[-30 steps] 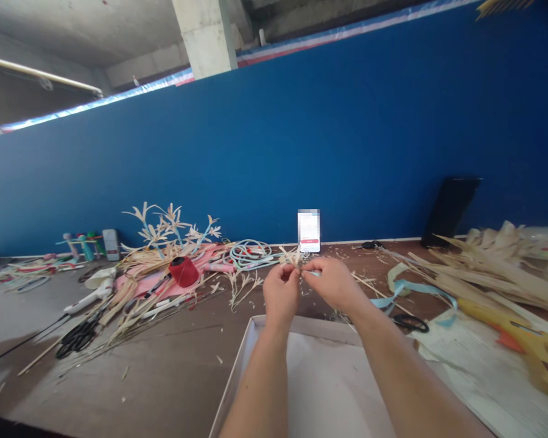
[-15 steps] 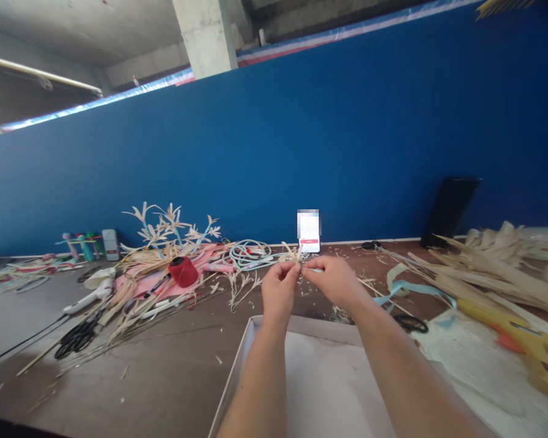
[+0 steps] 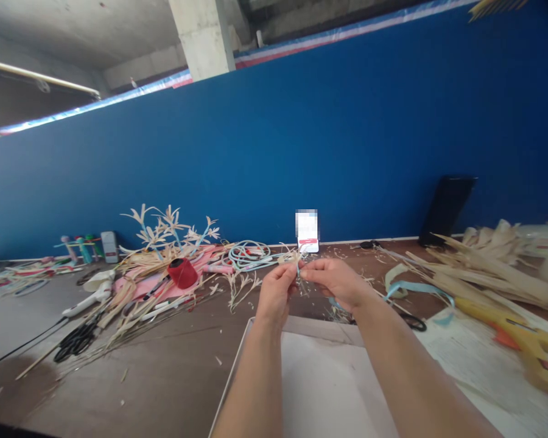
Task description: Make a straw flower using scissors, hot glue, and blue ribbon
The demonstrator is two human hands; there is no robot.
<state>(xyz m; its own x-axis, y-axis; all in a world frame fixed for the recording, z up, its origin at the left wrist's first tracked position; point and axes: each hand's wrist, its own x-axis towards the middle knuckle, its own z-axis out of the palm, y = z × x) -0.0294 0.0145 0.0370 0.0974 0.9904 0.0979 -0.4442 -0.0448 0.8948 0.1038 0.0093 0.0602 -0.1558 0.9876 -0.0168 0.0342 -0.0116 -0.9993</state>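
In the head view, a small pale corn-husk-like flower is pinched at its base by my left hand. My right hand is closed right beside it, thumb and forefinger pressed on a light blue strip at the flower's stem. Both sets of fingertips nearly meet, hiding most of the stem. Under the right wrist a bit of blue strip shows, and more blue ribbon lies to the right of the forearm. Below my forearms is a shallow white box.
Left on the table are finished-looking husk flowers, a red thread spool, black scissors and a white corded tool. A lit phone leans on the blue partition. Right are dried husks and a yellow glue gun.
My right fingers have turned in closer to the stem, and the blue strip now shows upright at the flower's base. The view has shifted slightly.
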